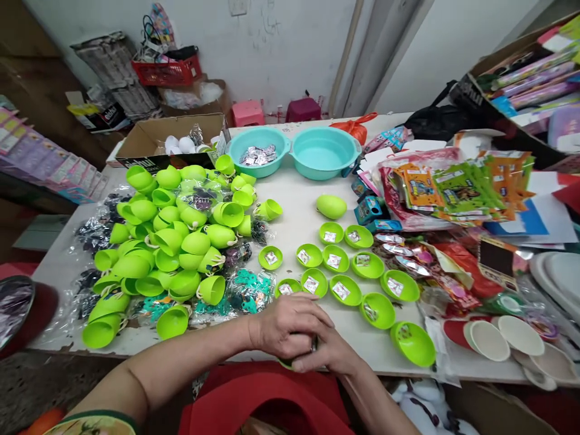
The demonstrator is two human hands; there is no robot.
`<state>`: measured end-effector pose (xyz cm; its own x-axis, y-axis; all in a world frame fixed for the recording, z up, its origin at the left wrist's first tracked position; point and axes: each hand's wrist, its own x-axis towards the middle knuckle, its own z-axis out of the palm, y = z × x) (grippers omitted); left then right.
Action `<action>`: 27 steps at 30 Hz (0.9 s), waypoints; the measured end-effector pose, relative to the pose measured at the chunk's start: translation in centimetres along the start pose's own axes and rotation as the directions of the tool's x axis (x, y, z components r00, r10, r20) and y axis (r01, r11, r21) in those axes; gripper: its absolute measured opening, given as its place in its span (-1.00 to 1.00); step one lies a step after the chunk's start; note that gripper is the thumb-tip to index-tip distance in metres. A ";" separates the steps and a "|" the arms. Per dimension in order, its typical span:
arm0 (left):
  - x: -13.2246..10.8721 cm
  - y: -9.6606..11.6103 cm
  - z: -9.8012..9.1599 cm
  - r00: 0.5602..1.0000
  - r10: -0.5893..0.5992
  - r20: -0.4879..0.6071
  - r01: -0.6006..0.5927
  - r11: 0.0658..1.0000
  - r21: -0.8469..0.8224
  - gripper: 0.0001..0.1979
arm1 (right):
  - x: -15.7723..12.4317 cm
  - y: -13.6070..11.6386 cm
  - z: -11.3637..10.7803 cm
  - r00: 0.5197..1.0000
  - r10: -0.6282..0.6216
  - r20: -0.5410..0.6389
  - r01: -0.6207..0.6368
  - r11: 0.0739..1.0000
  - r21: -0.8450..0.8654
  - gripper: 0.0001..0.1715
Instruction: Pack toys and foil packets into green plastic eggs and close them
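My left hand [285, 323] lies curled over my right hand [333, 353] at the table's near edge. Together they are closed round a lime-green plastic capsule [287, 363], of which only a sliver shows under the fingers. Just beyond them lie several open green capsule halves [345, 290], each with a small silver packet inside. One whole closed green capsule [331, 206] rests farther back. A big heap of empty green halves [174, 241] covers the left of the table, lying over bagged teal and dark toys [248, 291].
Two joined teal basins [322, 152] stand at the back, the left basin holding silver packets [258, 155]. A cardboard box [154, 140] with white pieces sits back left. Coloured packets [457, 187] pile up on the right, white lids [502, 338] at the front right.
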<state>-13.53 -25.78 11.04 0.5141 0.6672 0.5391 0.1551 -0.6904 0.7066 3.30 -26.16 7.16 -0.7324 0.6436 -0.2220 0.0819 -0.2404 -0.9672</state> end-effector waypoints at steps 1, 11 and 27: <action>0.1 0.4 0.0 1.000 0.010 0.025 -0.011 0.999 0.033 -0.78 | -0.5 -0.1 0.3 0.999 -0.033 -0.023 0.032 0.998 -0.045 -0.27; -0.4 -6.6 -6.8 0.828 -0.507 -0.240 0.561 0.760 0.330 -0.45 | 3.7 2.0 -3.4 0.889 0.176 -0.422 -0.225 0.972 -0.069 -0.33; -9.4 -11.6 -19.1 0.172 -0.568 -0.805 0.779 0.578 -0.242 -0.71 | 5.2 3.0 -3.8 0.911 0.238 -0.336 -0.165 0.959 0.231 -0.26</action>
<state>-36.26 -18.72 6.50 -0.6790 0.7317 0.0603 0.2863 0.1882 0.9395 2.32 -20.75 2.60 -0.4208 0.7735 -0.4739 0.0435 -0.5046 -0.8622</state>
